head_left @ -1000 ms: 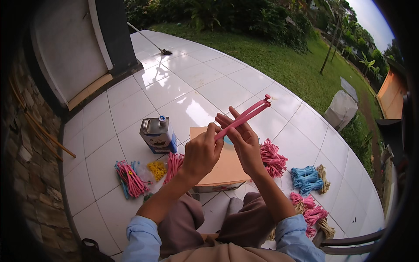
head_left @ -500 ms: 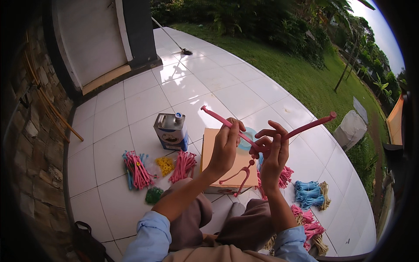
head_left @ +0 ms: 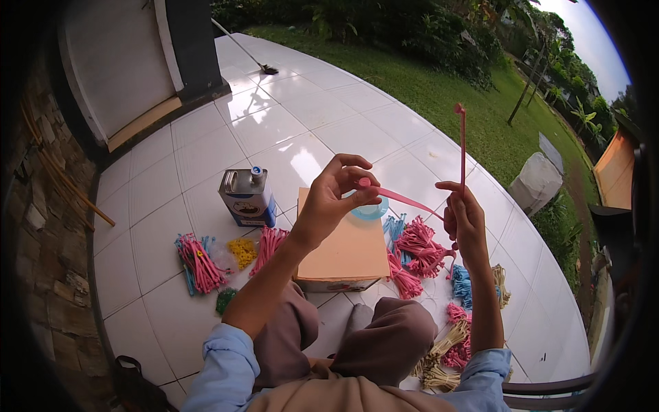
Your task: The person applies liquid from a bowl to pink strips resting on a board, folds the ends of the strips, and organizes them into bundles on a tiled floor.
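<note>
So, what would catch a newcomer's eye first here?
Probably the pink strip running between the left hand and the right hand, near the picture's middle. Next, likely the pink bundles right of the cardboard box, then the metal can standing left of it.

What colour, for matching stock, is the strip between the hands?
The strip is pink, clearest in the head view.

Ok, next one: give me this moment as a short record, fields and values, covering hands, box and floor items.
Left hand: fingers pinching a pink strip near its knobbed end
Right hand: closed on pink strip; a knobbed end points up above it
Box: cardboard, light blue ring on top
Floor, left: can, yellow pieces
Floor, right: pink bundle, beige bundle
</note>
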Tool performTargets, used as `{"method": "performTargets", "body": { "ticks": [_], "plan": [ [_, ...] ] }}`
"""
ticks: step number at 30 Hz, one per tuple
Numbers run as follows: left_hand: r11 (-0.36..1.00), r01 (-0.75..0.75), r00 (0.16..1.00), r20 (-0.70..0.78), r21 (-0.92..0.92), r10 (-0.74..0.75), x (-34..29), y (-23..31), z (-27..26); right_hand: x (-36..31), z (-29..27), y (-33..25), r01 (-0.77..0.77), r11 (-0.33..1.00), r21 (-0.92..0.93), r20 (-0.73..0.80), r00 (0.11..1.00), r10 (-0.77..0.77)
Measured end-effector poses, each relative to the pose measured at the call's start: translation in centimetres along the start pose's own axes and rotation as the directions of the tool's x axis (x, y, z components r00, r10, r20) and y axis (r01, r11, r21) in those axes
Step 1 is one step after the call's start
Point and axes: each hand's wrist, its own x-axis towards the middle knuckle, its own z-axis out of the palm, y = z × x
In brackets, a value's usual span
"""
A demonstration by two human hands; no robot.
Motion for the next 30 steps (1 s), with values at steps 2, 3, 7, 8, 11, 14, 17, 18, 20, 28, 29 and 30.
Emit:
{"method": "performTargets", "body": {
  "ticks": [2, 3, 7, 8, 11, 14, 17, 18, 20, 28, 29, 30],
  "plan": [
    [0.998, -0.014, 0.998, -0.066, 0.063, 0.018, -0.1, -0.5, -0.5, 0.2, 0.3, 0.2, 0.038, 0.988, -0.147, 0.079, 0.997, -0.026],
    [0.997, 0.057, 0.989, -0.138, 0.058, -0.049, -0.1, -0.2, -0.4, 0.2, 0.6, 0.7, 0.115, 0.976, -0.186, 0.136, 0.987, -0.091],
    [0.998, -0.002, 0.989, -0.145, 0.068, 0.012, 0.4, -2.1, -1.2, -0.2, 0.3, 2.3, 0.126, 0.957, -0.262, 0.218, 0.974, -0.068],
    [0.995, -0.034, 0.991, -0.127, 0.093, 0.046, 0.4, -2.2, -1.2, -0.2, 0.3, 2.8, 0.168, 0.938, -0.304, 0.218, 0.971, -0.104],
    [0.998, -0.067, 0.996, -0.054, 0.014, 0.067, -0.2, -2.1, -1.6, -0.6, -0.1, 2.8, 0.155, 0.901, -0.406, 0.177, 0.980, -0.089],
    [0.813, -0.357, 0.904, -0.048, 0.461, 0.424, -0.3, -0.8, -1.7, -0.3, -0.9, 1.4, 0.119, 0.841, -0.528, 0.142, 0.989, -0.051],
    [0.454, -0.473, 0.879, 0.372, 0.755, 0.298, 0.3, 1.5, 1.3, 0.8, -1.0, -0.8, 0.137, 0.750, -0.647, 0.207, 0.978, 0.000],
    [0.307, -0.548, 0.835, 0.487, 0.778, 0.258, 0.9, 1.1, 1.9, 1.4, -0.8, -1.2, 0.164, 0.736, -0.657, 0.242, 0.970, -0.001],
    [0.164, -0.555, 0.831, 0.530, 0.816, 0.170, 1.3, -1.2, 2.9, 2.5, -1.1, -1.3, 0.180, 0.688, -0.703, 0.300, 0.952, 0.058],
    [0.524, -0.300, 0.875, 0.448, 0.797, -0.181, 2.8, -5.3, 0.5, 5.5, -3.7, 4.0, 0.318, 0.698, -0.641, 0.550, 0.825, 0.130],
    [0.530, -0.291, 0.874, 0.446, 0.797, -0.191, 3.2, -6.6, -0.3, 5.8, -3.9, 4.5, 0.309, 0.704, -0.640, 0.550, 0.823, 0.140],
    [0.583, -0.277, 0.851, 0.477, 0.764, -0.219, 3.4, -8.0, -1.3, 5.8, -3.9, 5.6, 0.215, 0.777, -0.592, 0.534, 0.827, 0.178]
  ]
}}
